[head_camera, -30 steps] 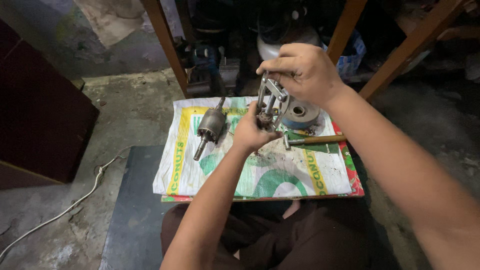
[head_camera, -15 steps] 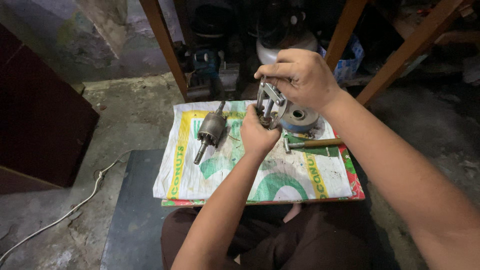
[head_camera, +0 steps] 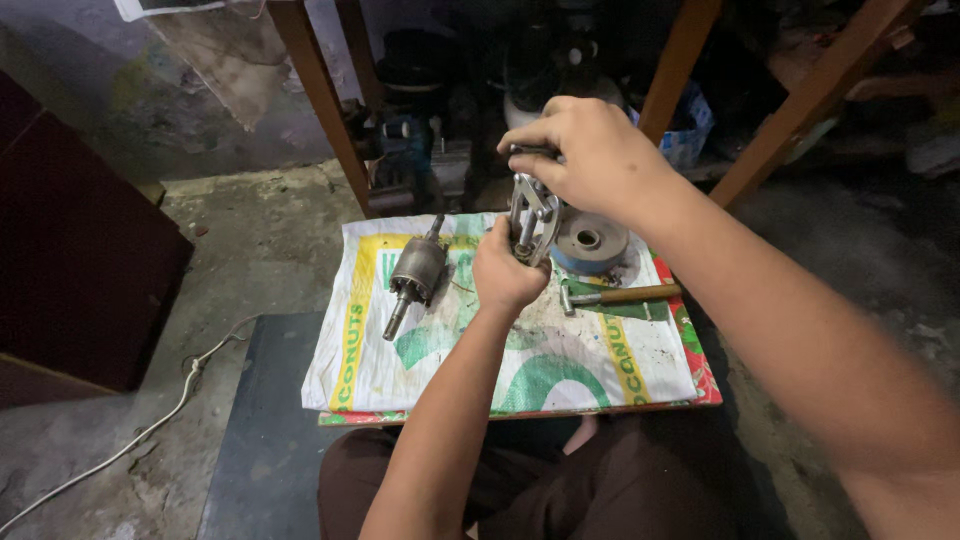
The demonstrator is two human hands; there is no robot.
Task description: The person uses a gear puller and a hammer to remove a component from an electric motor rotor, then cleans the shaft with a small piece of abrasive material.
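Between both hands: metal puller (head_camera: 530,215) standing upright, left hand (head_camera: 508,272) gripping its base, right hand (head_camera: 590,155) clasping its top.

I see a low counter (head_camera: 700,398) covered by a printed white sack (head_camera: 560,360). On the sack, a motor rotor (head_camera: 414,275) lies left of the hammer (head_camera: 620,295), and a round metal housing (head_camera: 590,243) sits just behind that hammer.
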